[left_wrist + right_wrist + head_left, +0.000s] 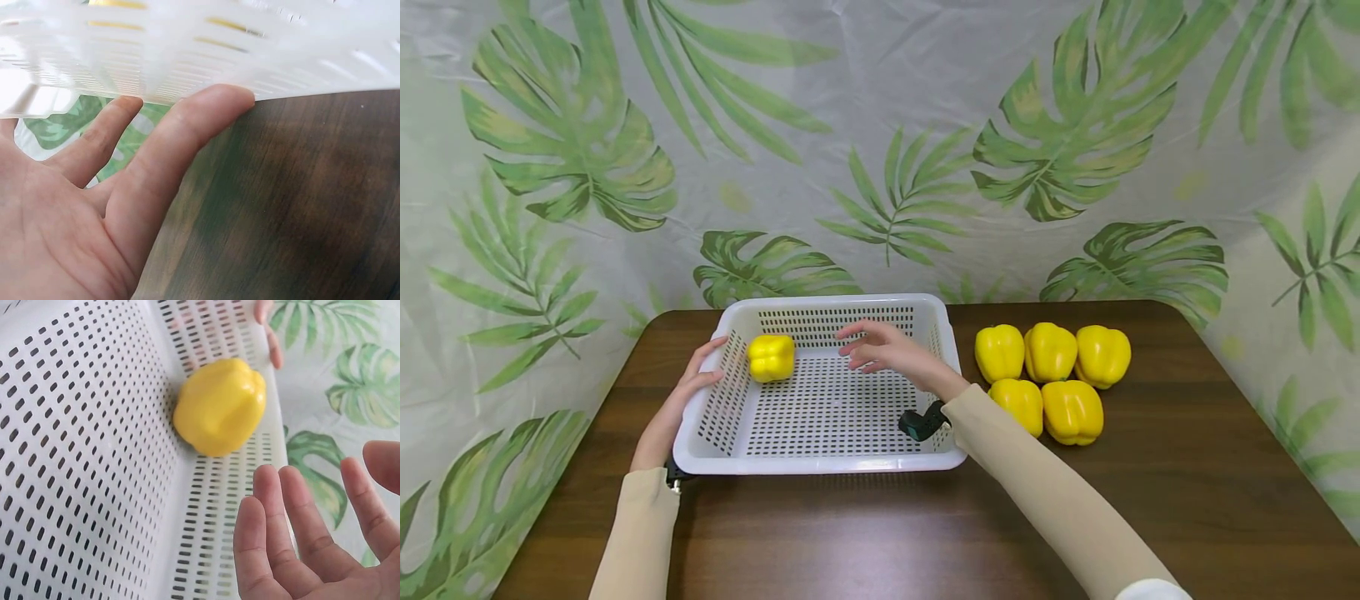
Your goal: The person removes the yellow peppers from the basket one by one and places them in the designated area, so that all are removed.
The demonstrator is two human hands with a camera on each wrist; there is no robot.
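Note:
A white perforated plastic basket [820, 464] stands on the table with one yellow bell pepper [771, 358] lying inside, by its left wall. My left hand [679, 402] rests against the basket's left side, its fingertips at the rim. In the left wrist view, fairly straight fingers [159, 156] touch the outer wall. Over the basket's inside, my right hand [887, 348] holds nothing. Its fingers [250, 550] are spread and loosely extended, apart from the pepper in the right wrist view. Several more yellow bell peppers [1051, 352] sit in two rows right of the basket.
The dark wooden table [880, 533] runs out in front of the basket and to the right of the peppers. Behind it hangs a pale leaf-printed cloth [917, 108]. A black wrist camera [923, 422] on my right wrist overlaps the basket's front right corner.

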